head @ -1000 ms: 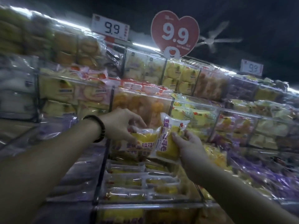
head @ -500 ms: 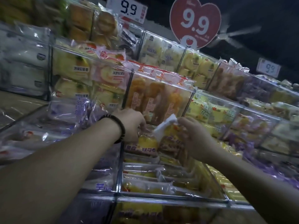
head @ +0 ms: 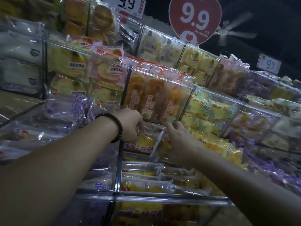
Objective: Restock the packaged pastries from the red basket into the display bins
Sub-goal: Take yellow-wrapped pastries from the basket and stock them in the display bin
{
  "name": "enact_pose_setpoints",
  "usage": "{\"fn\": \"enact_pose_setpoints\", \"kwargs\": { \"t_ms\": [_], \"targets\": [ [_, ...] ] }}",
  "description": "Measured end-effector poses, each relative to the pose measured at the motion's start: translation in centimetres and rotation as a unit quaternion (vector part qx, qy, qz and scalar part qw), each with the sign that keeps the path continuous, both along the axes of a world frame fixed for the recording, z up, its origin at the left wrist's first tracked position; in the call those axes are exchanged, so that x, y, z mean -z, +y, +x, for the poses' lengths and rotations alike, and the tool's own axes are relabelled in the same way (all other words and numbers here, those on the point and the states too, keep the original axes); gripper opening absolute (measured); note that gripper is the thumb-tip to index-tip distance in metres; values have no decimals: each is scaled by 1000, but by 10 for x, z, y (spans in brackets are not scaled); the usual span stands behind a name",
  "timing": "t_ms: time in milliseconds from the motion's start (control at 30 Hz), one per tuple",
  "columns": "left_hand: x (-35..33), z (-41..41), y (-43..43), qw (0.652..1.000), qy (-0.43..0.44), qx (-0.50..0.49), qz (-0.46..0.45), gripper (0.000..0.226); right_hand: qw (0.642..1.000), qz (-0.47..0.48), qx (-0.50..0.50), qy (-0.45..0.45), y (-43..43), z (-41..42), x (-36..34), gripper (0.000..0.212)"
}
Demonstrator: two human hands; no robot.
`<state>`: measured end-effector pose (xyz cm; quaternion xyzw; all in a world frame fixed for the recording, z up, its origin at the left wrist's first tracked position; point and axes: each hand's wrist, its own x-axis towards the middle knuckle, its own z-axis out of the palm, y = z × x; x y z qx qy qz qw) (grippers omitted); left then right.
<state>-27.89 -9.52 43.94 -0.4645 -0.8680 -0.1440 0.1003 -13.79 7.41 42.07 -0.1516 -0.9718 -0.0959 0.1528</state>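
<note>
Two yellow packaged pastries stand at the back of a clear display bin in the lowest tier. My left hand, with a dark bead bracelet on the wrist, grips the top of the left pack, which shows purple lettering. My right hand lies over the right pack and holds it down into the bin, its white edge sticking out beside my palm. More of the same packs lie flat in rows in front of them. The red basket is not in view.
Tiered clear bins rise behind: orange pastries just above my hands, pink and yellow rolls to the left, purple packs in the left bin, yellow packs to the right. A red heart price sign stands on top.
Both hands have gone forward and down, carrying the two yellow packs from in front of the shelves into the back of the bin. My view has moved closer and lower.
</note>
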Motion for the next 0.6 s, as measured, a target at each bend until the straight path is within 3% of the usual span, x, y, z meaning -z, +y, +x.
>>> {"fn": "enact_pose_setpoints", "kwargs": {
  "t_ms": [67,200,267,333,400,467,533,600],
  "targets": [
    [0,-3,1,1000,-7,-3,4,42,1000,-24,-13,10,-4,7,5,72],
    [2,-10,3,1000,-28,-5,4,44,999,8,31,6,-3,1,9,29],
    [2,-12,3,999,-43,-6,3,44,999,-2,38,-19,-7,-6,10,23],
    [1,-12,2,998,-59,-9,-2,40,996,22,58,-61,-8,-15,14,34],
    [1,-10,2,998,-61,-21,-9,41,991,22,75,-108,-6,-19,17,58],
    [3,-4,4,998,-49,-38,-22,42,990,-61,60,-110,-4,-10,15,83],
    [4,6,5,997,-29,-57,-37,42,987,-155,28,-15,-4,14,8,102],
    [2,15,3,995,8,-76,-64,42,985,-161,-1,70,-10,47,1,101]
  ]
}}
